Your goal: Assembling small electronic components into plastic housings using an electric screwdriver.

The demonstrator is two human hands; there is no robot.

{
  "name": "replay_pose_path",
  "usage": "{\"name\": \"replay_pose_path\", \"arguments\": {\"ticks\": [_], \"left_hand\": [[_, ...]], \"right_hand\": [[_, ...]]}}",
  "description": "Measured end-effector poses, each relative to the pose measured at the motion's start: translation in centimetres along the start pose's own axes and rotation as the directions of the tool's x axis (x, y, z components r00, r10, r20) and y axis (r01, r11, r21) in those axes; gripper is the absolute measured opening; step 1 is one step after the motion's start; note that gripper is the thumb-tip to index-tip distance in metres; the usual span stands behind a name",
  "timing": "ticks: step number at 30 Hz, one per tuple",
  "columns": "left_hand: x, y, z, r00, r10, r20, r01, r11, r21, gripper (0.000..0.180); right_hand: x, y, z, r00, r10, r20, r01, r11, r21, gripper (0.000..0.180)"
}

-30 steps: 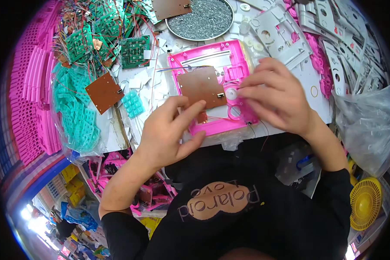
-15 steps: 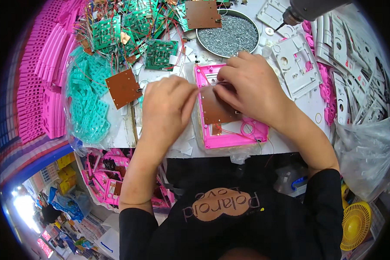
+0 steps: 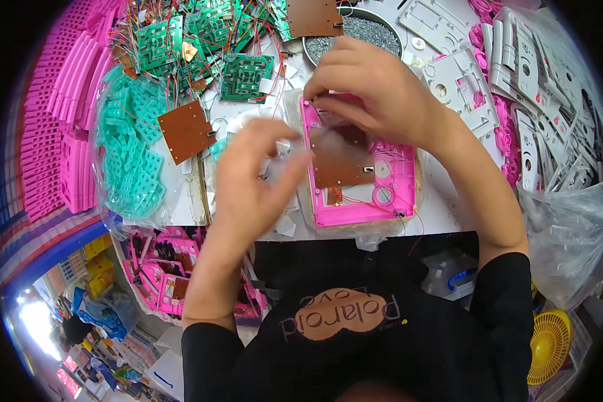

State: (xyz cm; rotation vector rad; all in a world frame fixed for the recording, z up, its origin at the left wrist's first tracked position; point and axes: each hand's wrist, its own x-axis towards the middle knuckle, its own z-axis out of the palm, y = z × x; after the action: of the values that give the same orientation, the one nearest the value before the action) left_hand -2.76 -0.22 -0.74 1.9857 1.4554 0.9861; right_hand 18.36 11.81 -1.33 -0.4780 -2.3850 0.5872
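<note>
The blurred left hand spreads its fingers; the right hand arches downward.

A pink case lies open and face up over the worktop, its inside showing and part of its top end hidden. A flat, square brown board sits in its left part, blurry near the top, with a little switch at its right edge. Beside it is a round white piece. Thin red wires run below, near a small brown piece.
</note>
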Motion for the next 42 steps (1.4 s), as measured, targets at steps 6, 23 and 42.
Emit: {"name": "replay_pose_path", "arguments": {"ticks": [6,23,42], "left_hand": [[4.4,-0.2,0.5,0.981,-0.054,0.189,0.091,0.977,-0.193,0.018],[3.8,-1.2,4.3,1.000,0.020,0.003,-0.020,0.990,-0.140,0.007],[3.0,-0.5,4.1,0.966,0.259,0.018,-0.259,0.960,0.106,0.011]], "right_hand": [[-2.4,-0.9,-1.6,0.997,-0.015,-0.071,0.024,0.991,0.130,0.015],[-5.6,-3.1,-0.4,0.926,0.271,-0.262,-0.279,0.960,0.011,0.024],[-3.2,11.5,-12.3,0.832,0.497,-0.248,-0.550,0.673,-0.495,0.028]]}}
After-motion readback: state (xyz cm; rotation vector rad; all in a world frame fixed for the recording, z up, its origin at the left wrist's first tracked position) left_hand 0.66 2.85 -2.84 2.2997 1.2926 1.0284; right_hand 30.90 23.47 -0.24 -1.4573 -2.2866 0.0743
